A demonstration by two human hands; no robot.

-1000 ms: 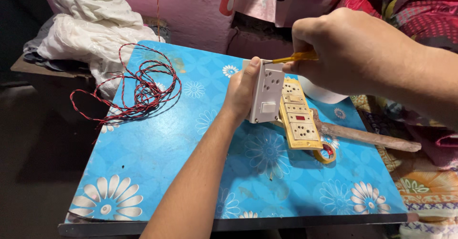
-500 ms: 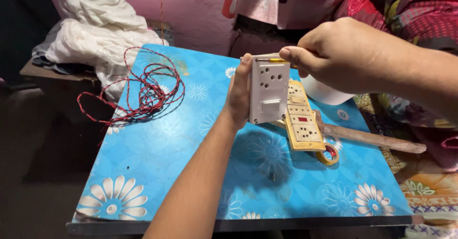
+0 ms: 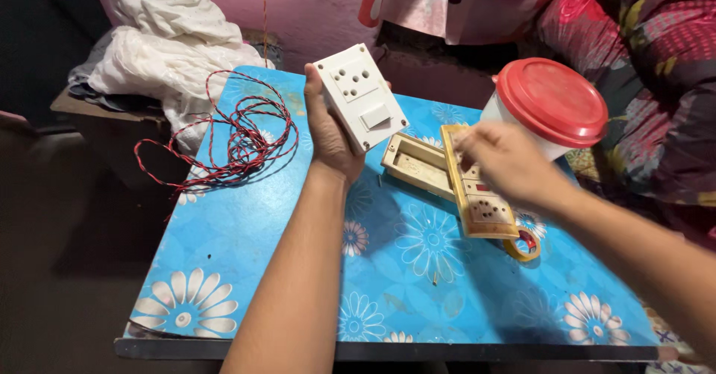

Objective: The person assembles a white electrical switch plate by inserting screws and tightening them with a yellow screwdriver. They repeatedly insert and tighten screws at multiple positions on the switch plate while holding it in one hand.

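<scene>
Since half a second ago the right hand [image 3: 507, 161] has dropped away from the white socket box [image 3: 361, 98] and now hovers, blurred, over the yellowed switch panel [image 3: 477, 187] right of the frame's centre; its fingers curl loosely downward and whether they pinch anything cannot be told. The left hand [image 3: 328, 132] has lifted the socket box higher, to the upper middle of the frame, gripping it from behind with the face of pin holes and one rocker switch tilted up toward the camera. Just left of the panel lies an open, yellowed backing box [image 3: 418, 165]. Below the panel, a small roll of tape [image 3: 524, 246] peeks out. A white tub with a red lid [image 3: 552, 102] stands at the upper right. A tangle of red twisted wire [image 3: 239, 139] lies on the blue flowered table [image 3: 246, 269], with white cloth [image 3: 160, 42] heaped at the upper left.
</scene>
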